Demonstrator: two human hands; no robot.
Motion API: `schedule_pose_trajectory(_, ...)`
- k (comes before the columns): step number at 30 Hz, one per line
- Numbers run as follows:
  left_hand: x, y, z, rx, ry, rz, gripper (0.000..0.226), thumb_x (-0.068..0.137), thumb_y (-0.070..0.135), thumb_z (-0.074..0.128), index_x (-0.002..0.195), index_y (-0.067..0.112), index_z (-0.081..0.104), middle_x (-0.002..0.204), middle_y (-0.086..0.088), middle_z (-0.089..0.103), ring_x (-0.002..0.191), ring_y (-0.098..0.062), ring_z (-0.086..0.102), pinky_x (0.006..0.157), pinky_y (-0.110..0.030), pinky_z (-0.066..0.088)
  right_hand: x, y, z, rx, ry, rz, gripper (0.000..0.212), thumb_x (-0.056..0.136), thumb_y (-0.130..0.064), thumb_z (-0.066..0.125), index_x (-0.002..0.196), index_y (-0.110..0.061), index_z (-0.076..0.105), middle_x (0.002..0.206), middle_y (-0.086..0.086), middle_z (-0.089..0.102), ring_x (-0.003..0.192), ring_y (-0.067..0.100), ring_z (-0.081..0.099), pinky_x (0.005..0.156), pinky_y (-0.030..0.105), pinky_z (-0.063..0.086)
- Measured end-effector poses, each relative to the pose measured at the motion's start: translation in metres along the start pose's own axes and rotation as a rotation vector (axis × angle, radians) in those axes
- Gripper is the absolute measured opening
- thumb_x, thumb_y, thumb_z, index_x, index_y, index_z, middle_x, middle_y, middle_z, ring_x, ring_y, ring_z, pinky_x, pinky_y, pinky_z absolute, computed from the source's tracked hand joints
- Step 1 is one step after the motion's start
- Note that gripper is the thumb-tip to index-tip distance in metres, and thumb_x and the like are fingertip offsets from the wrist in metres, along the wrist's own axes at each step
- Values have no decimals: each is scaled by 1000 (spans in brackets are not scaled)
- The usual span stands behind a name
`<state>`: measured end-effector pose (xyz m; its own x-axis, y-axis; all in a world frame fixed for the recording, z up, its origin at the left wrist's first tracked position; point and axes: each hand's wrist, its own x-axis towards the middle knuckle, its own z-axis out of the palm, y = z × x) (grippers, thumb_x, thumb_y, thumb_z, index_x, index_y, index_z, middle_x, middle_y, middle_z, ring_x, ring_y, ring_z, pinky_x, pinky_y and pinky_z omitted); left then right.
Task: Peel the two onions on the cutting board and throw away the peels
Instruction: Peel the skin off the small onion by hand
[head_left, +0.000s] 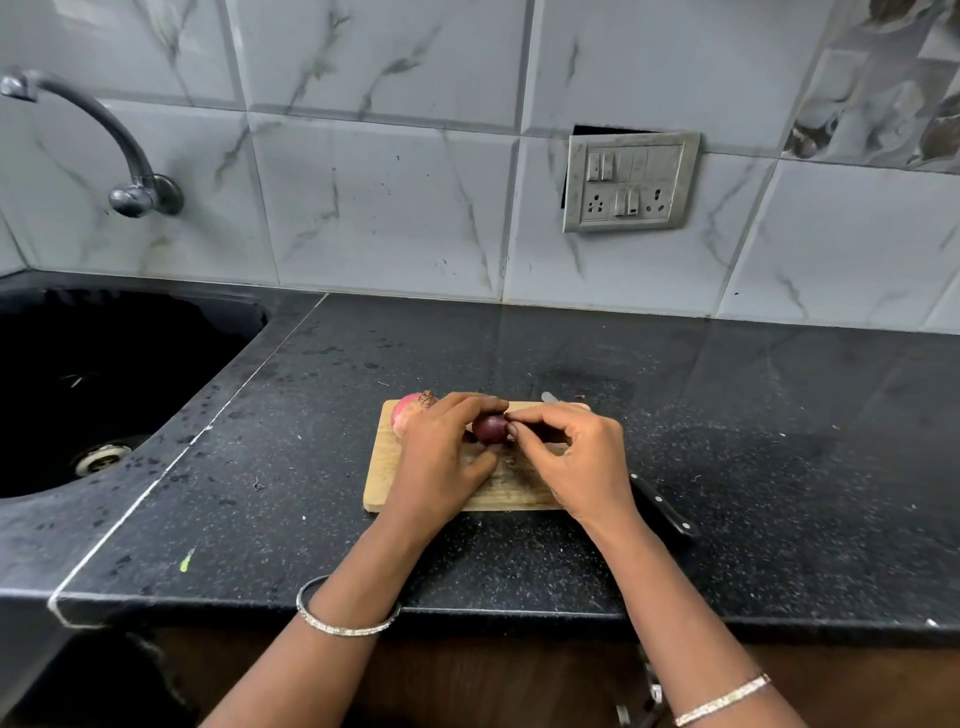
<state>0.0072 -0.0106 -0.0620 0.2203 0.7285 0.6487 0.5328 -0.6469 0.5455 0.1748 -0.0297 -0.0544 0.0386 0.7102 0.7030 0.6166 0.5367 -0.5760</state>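
At 9 o'clock from the cutting board (382, 467), a black sink (228, 332) is sunk into the dark speckled surface (727, 415), with its metal drain (101, 460) showing at the bottom. A curved tap (104, 140) comes out of the tiled wall above it. A small green scrap (186, 561) lies on the surface near its front edge, at about 7 o'clock from the board.

The wooden board lies flat near the middle of the surface. At its 10 o'clock corner sits a pale pink onion (408, 413), its rooty end turned up and its near side hidden behind the left hand (441, 457). That hand is curled round a smaller purple onion (490, 428), fingers over the top and thumb underneath. This onion is over the middle of the board, toward its far edge; whether it touches the wood cannot be told. A bangle (345, 618) circles the left wrist.

The right hand (571, 457) meets the purple onion from 3 o'clock, thumb and forefinger pinched together against its skin and the other fingers bent behind them. A knife (662, 506) lies along the board's 3 o'clock side, with its black handle pointing to 5 o'clock. The blade is mostly hidden under the right hand. On the wall at 1 o'clock from the board hangs a metal switch plate (631, 182), sitting slightly crooked.
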Motion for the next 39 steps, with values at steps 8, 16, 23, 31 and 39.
schedule_pose_trajectory(8, 0, 1, -2, -22, -47, -14, 54, 69, 4, 80, 120, 18, 70, 115, 5, 71, 106, -7, 62, 94, -6, 37, -1, 5, 1, -183, -33, -57, 2, 89, -12, 71, 89, -11, 72, 87, 0, 72, 91, 16, 60, 91, 26, 46)
schedule_pose_trajectory(16, 1, 4, -3, -103, -30, -14, 48, 68, -2, 79, 112, 16, 71, 108, 5, 68, 101, -8, 64, 88, -19, 52, 2, 11, 5, -216, -70, 7, 7, 97, -14, 62, 99, -9, 66, 97, 2, 66, 83, -2, 43, 72, 17, 32)
schedule_pose_trajectory(23, 0, 2, -1, -217, -44, -85, 41, 72, -3, 80, 106, 15, 66, 106, 6, 65, 98, -12, 67, 81, -27, 61, 2, 8, 4, -171, -56, 63, 5, 97, -14, 63, 97, -11, 67, 94, -4, 67, 84, 1, 51, 75, 6, 35)
schedule_pose_trajectory(31, 1, 0, 1, -250, -64, -107, 50, 78, -4, 80, 112, 23, 55, 112, 6, 65, 106, -1, 64, 87, -15, 55, 1, -1, -3, -17, -27, 182, 5, 95, -16, 66, 95, -18, 71, 85, -15, 69, 80, -4, 62, 67, 6, 39)
schedule_pose_trajectory(39, 0, -4, 1, -214, -56, -76, 52, 78, -5, 78, 120, 18, 58, 120, 8, 63, 113, -7, 62, 94, -31, 58, -1, -11, -5, 37, -80, 159, 5, 84, -19, 81, 87, -16, 77, 77, -18, 70, 97, 10, 64, 102, 39, 50)
